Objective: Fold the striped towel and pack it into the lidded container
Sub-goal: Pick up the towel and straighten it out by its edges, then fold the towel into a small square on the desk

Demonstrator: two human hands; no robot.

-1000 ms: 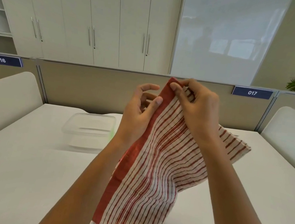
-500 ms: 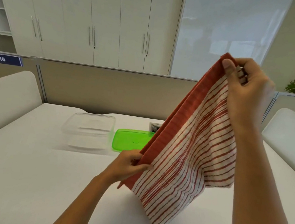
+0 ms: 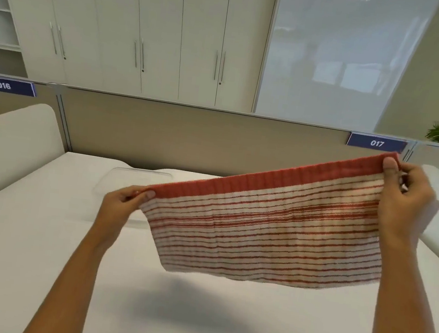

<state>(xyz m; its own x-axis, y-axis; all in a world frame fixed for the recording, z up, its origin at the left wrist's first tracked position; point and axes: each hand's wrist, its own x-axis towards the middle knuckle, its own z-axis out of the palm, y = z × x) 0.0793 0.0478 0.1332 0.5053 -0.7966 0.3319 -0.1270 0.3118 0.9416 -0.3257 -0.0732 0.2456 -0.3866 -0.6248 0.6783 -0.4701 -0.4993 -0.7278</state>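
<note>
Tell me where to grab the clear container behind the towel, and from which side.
Take the clear container by its near-left rim, coming from the left and above. The striped towel, stretched between the left hand and right hand, hides its right part, so only the left edge is seen to be free.

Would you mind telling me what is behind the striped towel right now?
Behind the striped towel, the clear container shows only its left end on the white table. The rest of it is covered, so nothing else there can be confirmed.
</note>
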